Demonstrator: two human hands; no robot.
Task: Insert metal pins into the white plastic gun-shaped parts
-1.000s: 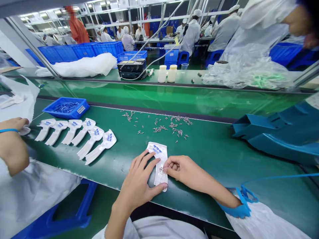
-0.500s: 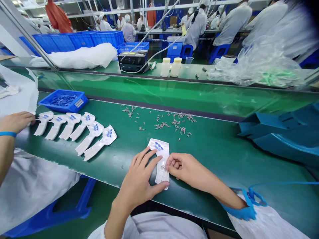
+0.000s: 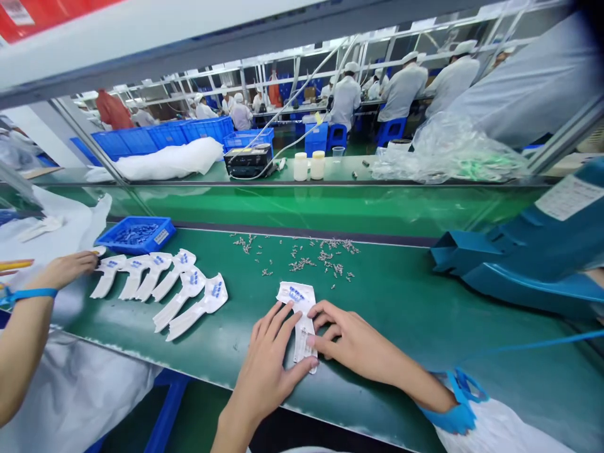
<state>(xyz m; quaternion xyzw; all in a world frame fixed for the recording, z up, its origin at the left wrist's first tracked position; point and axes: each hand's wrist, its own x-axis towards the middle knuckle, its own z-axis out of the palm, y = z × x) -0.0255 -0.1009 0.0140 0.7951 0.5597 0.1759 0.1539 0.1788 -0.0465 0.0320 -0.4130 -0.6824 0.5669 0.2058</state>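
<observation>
A worker's left hand (image 3: pixel 268 365) lies across a white plastic piece (image 3: pixel 302 335) on a green bench (image 3: pixel 401 277), fingers spread, fingertips at its left edge and thumb by its lower end. Opposite, the right hand (image 3: pixel 352 343) comes in from the other side, forefinger and thumb parted at the right edge, the remaining fingers curled; from where I stand, I cannot tell whether they hide anything small. A blue wrist strap (image 3: pixel 453 402) circles that arm. The piece lies flat between the two sets of fingers, blue buttons (image 3: pixel 297 293) at its upper end, just beyond the left fingertips. Well to the left of those fingers, six similar white pieces (image 3: pixel 172 275) lie in a row, and a co-worker's hand (image 3: pixel 70 267) reaches to its far end. Past the fingertips, metal bits (image 3: pixel 303 263) are scattered over the bench. Behind the row sits a blue tray (image 3: pixel 161 238) of small blue parts; well right of the right fingers stands a teal plastic holder (image 3: pixel 509 264). Farther ahead of the fingers, a shelf carries two lidded jars (image 3: pixel 309 167), a black box (image 3: pixel 248 162) and clear plastic bags (image 3: pixel 438 154). Beyond, people in white coats and caps (image 3: pixel 346 100) work at benches.
</observation>
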